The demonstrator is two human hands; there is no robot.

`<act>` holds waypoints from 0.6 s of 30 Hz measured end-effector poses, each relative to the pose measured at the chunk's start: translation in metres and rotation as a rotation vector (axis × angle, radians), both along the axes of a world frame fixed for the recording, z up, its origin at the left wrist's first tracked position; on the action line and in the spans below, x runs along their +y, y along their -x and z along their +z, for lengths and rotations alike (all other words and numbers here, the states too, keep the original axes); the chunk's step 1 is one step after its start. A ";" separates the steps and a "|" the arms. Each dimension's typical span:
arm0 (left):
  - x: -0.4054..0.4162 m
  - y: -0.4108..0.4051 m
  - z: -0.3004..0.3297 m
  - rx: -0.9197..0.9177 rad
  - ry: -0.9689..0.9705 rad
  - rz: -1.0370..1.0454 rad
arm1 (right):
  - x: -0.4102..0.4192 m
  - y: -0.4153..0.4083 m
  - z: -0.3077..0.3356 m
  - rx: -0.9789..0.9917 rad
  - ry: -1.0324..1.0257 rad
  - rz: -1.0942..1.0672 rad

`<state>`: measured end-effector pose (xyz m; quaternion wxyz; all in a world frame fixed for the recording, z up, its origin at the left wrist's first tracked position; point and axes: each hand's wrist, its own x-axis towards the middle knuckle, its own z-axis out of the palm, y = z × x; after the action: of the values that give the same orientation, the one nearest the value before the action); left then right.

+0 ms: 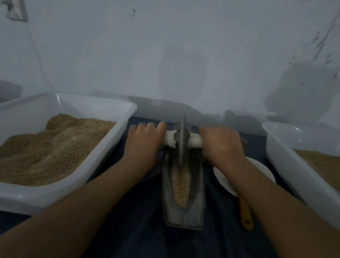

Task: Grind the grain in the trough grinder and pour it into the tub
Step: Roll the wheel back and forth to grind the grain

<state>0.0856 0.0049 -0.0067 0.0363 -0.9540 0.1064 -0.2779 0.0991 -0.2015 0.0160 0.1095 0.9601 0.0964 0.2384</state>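
— What is seen at the middle of the dark cloth?

— A metal trough grinder is laid lengthwise, its narrow end toward the wall; grain is heaped along its channel; a grinding wheel is stood upright in the far part of the trough, and a pale axle handle is passed through it crosswise.

— How are the hands placed?

— The left end of the handle is covered by the left hand, fingers laid forward over it, though whether they are curled round it cannot be told; the right end is clasped by the right hand, fingers wrapped over the top.

— And the tubs?

— A white tub is set to the left of the grinder, piled with brown ground meal; a second tub is set to the right, also filled with brown material, only partly shown.

— Anything else?

— A white dish is partly hidden under the right forearm, just beside the trough; a yellow handle is seen near it; a wall socket with a cable is fixed at upper left.
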 end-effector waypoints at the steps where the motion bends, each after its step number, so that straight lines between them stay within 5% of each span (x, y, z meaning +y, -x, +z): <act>1: 0.000 -0.008 0.000 0.033 0.050 0.015 | 0.005 -0.011 0.006 0.025 0.031 -0.019; 4: 0.003 -0.012 -0.007 0.099 0.127 0.024 | 0.016 -0.025 0.016 -0.001 0.098 -0.022; 13: 0.007 0.051 -0.022 -0.222 -0.173 -0.110 | -0.023 0.055 -0.039 -0.203 -0.001 0.170; 18: 0.013 0.042 -0.023 -0.180 -0.164 -0.092 | -0.021 0.055 -0.037 -0.231 0.057 0.163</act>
<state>0.0438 0.0176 -0.0297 0.1110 -0.9131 0.1685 -0.3542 0.0440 -0.2223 -0.0211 0.1275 0.9118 0.1676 0.3527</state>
